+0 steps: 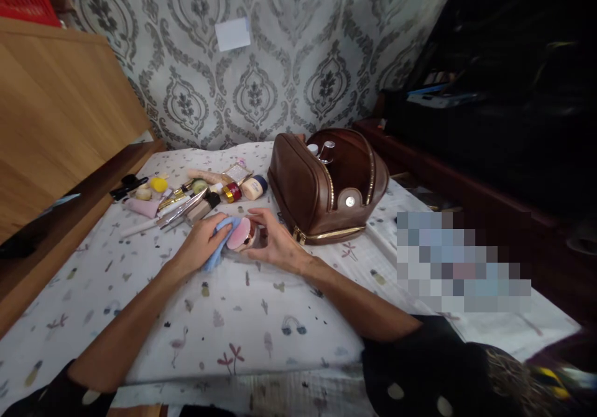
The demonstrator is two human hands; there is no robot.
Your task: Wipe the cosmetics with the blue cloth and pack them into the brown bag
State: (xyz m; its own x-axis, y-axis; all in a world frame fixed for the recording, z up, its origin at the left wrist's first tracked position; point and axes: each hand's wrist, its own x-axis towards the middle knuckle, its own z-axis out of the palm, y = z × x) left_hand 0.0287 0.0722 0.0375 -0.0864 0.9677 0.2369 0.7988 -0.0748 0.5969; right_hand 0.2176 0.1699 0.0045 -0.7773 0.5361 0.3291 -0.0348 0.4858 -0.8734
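Observation:
My left hand (201, 241) is closed round a light blue cloth (222, 240) and presses it against a round pink compact (242, 233). My right hand (275, 240) grips that compact from the right side, fingers curled over its top. Both hands rest on a white printed bedsheet (242, 323). Just behind them stands an open brown leather toiletry bag (326, 183) with a bottle cap showing inside.
Several cosmetics lie at the back left: tubes, a small cream jar (255, 187), a red-capped pot (232, 192), tweezers and brushes (180, 213). A wooden headboard (60, 118) rises on the left. Dark furniture (466, 174) runs along the right. Patterned wallpaper is behind.

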